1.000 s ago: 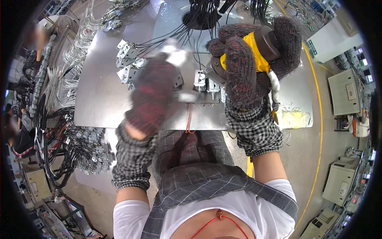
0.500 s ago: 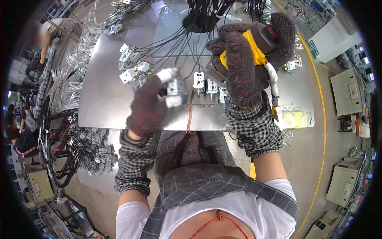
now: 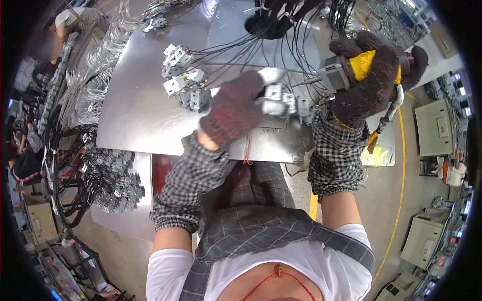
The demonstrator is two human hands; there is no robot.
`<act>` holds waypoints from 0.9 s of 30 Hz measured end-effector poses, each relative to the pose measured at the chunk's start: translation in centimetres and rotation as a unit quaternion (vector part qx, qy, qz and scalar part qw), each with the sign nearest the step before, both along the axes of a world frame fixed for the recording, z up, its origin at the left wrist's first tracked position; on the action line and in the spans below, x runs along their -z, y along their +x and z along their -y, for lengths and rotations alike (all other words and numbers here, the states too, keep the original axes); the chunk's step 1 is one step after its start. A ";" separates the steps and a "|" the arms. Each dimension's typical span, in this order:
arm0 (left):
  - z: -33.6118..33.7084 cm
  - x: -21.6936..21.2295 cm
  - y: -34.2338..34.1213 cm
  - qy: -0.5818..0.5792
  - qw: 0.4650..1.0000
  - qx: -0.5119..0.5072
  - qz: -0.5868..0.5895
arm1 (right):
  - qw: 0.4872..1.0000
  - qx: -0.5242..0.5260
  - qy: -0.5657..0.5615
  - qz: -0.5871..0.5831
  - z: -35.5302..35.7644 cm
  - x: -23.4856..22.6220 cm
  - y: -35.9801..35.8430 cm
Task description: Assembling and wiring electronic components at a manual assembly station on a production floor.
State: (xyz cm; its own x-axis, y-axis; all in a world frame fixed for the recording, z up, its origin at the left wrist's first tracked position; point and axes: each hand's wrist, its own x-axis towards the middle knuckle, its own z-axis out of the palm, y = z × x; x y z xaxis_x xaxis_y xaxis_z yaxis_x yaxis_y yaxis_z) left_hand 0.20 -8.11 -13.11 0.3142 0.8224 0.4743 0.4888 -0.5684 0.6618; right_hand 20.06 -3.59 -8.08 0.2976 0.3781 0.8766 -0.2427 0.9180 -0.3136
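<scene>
My gloved left hand [image 3: 238, 105], with white-covered fingertips and some motion blur, reaches over the table's middle. Its thumb and finger are apart, on either side of a small white-and-metal block [image 3: 274, 92]; whether they touch it is unclear. Beside that block stand a second block [image 3: 289, 102] and a third block [image 3: 303, 106], in a row. My gloved right hand [image 3: 369, 83] is wrapped round a dark power driver [image 3: 335, 73] bound with yellow tape. Its thin bit points left, above the row. A taped cable [image 3: 390, 116] hangs from the tool.
The metal table [image 3: 135, 115] carries a cluster of cabled blocks [image 3: 183, 83] on the left. Black cables run to a dark round opening [image 3: 266, 27] at the back. Bundled cables [image 3: 60, 165] hang at the left. Orange wire [image 3: 247, 155] lies at the front edge.
My left hand has moved right, from holding a metal block to the row, and that block is out of its grasp. My right hand has shifted right with the driver. The view has turned slightly.
</scene>
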 end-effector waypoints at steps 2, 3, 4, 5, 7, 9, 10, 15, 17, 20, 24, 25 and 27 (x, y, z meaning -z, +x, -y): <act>-0.7 2.3 -1.4 0.014 0.996 0.011 0.084 | 1.000 0.000 -0.028 -0.002 0.6 -0.4 -0.7; -0.6 2.0 -1.7 0.004 0.999 0.006 0.053 | 0.998 -0.005 -0.057 -0.007 0.9 -0.4 -1.2; -0.5 1.4 -1.7 -0.006 1.000 0.002 0.022 | 0.998 -0.001 -0.060 -0.008 1.1 -0.3 -1.6; -0.6 1.5 -1.6 -0.007 1.000 0.000 0.022 | 0.996 -0.049 -0.068 -0.034 1.1 -0.4 -2.2; -0.9 1.8 -1.4 0.089 0.995 0.003 -0.049 | 0.996 -0.038 -0.081 0.020 1.6 -0.2 -2.4; -1.0 1.2 -1.1 0.067 0.996 0.016 -0.060 | 0.991 -0.085 -0.100 -0.012 1.1 0.6 -1.9; -1.1 1.0 -1.0 0.045 0.996 0.025 -0.071 | 0.983 -0.136 -0.118 -0.043 1.0 0.7 -1.6; -1.3 1.5 -1.1 0.043 0.986 0.013 -0.159 | 0.988 -0.033 -0.153 -0.003 3.0 1.2 -3.6; -1.2 1.4 -1.2 0.045 0.987 0.010 -0.155 | 0.977 -0.056 -0.204 0.008 3.3 1.3 -3.7; -1.0 0.5 -1.2 -0.011 0.989 0.022 -0.148 | 0.967 -0.083 -0.241 0.015 3.8 1.4 -3.6; 0.2 -0.9 -2.9 0.118 0.971 -0.047 -0.204 | 0.964 -0.056 -0.257 0.034 3.8 1.0 -3.5; 0.1 -1.2 -3.3 0.074 0.954 -0.043 -0.287 | 0.983 0.017 -0.172 0.065 3.0 1.3 -3.4; 0.3 -1.3 -3.4 0.028 0.928 -0.046 -0.369 | 0.990 0.003 -0.096 0.100 2.9 1.4 -3.6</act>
State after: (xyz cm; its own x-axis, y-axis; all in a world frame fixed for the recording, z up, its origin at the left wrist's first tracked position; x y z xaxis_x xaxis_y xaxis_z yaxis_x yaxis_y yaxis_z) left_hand -3.25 -8.38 -11.79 0.4999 0.8426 0.2002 0.8453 -0.5251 0.0990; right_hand 16.44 -6.49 -9.47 0.1285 0.5425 0.8302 -0.1534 0.8379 -0.5239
